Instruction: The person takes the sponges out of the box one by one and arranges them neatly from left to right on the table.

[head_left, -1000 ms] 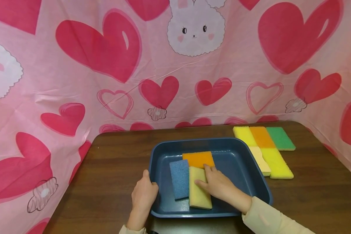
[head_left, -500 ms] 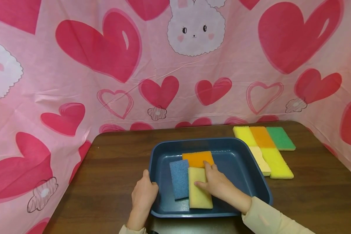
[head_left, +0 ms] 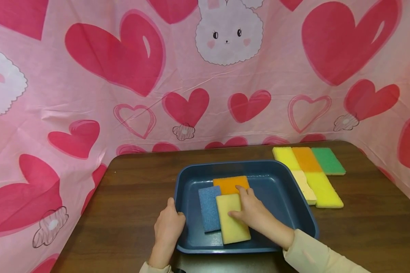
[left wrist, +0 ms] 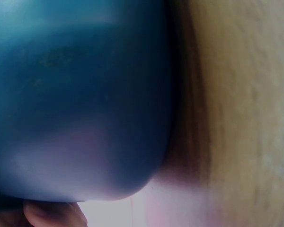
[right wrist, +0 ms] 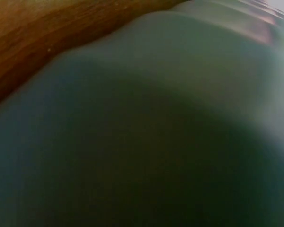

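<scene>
A dark blue rectangular pan (head_left: pixel 276 242) sits on the table, and my left hand (head_left: pixel 169 223) grips its left rim. In the left wrist view the pan's wall (left wrist: pixel 85 104) fills most of the frame, with a fingertip (left wrist: pixel 54 213) at its edge. Inside the pan lie a blue sponge (head_left: pixel 209 208) and an orange sponge (head_left: pixel 227 184). A pale yellow sponge (head_left: pixel 230 227) lies at an angle close against both. My right hand (head_left: pixel 256 212) holds it by its right side, thumb on top and fingertips over the orange sponge. The right wrist view is dark and blurred.
Right of the pan, several sponges lie side by side on the wooden table (head_left: pixel 140 182): yellow (head_left: pixel 286 158), orange (head_left: pixel 306 159), green (head_left: pixel 328 161), cream (head_left: pixel 304 187) and a longer yellow one (head_left: pixel 322 191). A pink heart-patterned cloth (head_left: pixel 191 76) hangs behind.
The pale yellow sponge has turned slightly, its far end shifting left and its near end right. My right fingertips have shifted slightly. My left hand and the pan stay in place.
</scene>
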{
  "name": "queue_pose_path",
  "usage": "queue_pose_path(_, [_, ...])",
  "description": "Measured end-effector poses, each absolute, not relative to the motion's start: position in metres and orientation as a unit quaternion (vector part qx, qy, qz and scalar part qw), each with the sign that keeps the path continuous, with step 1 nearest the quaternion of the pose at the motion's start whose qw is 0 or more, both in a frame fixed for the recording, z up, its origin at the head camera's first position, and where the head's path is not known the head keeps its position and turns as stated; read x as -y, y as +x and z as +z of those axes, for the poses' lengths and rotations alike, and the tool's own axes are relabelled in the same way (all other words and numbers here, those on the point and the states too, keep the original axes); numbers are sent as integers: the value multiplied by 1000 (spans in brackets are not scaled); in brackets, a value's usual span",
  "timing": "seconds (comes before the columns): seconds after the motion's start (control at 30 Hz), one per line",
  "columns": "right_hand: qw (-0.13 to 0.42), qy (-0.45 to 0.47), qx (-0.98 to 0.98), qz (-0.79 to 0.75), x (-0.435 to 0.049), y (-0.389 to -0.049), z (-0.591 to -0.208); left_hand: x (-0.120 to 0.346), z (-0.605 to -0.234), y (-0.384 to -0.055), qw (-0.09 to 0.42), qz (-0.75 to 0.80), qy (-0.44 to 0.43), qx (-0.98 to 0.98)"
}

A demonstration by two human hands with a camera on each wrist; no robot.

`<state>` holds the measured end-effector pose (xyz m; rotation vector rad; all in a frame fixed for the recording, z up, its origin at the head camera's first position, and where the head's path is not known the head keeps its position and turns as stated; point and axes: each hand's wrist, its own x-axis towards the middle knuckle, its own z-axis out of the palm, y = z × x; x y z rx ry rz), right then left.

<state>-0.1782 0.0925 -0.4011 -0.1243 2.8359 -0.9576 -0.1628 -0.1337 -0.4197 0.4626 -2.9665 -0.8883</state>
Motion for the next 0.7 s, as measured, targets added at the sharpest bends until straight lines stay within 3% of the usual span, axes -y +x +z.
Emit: queue_pose_path(0.7, [48, -67, -945, -318, -92, -178, -400, 133, -419, -163, 4, -287, 150, 946])
